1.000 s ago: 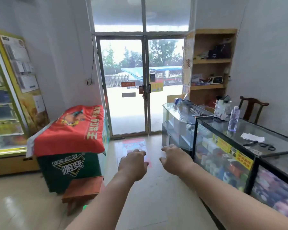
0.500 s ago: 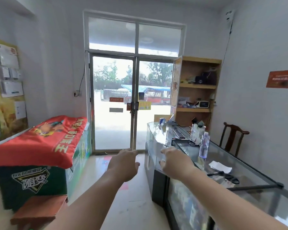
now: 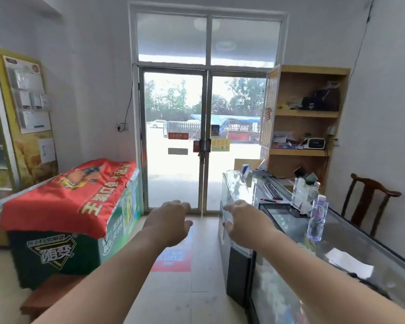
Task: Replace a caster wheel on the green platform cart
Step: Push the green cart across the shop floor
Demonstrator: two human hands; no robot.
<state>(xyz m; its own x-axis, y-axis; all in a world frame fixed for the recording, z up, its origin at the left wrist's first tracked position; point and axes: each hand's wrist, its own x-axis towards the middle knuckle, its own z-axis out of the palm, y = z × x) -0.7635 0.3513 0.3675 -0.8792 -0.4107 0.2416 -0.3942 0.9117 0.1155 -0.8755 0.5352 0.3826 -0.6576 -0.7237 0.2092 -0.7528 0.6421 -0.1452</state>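
Both arms are reaching forward, the left hand and right hand hanging side by side, fingers relaxed and holding nothing. The green platform cart and caster wheel are not showing, so which hand is nearer cannot be told. The hands are pointing toward the far glass doors, between the left freezer and the right glass surface.

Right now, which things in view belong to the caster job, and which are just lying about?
For the job:
- left hand, holding nothing
- right hand, holding nothing
- no cart, caster or tool in view

Lying about:
- water bottle
- keyboard
- paper
- wooden chair
- red cloth
- low stool
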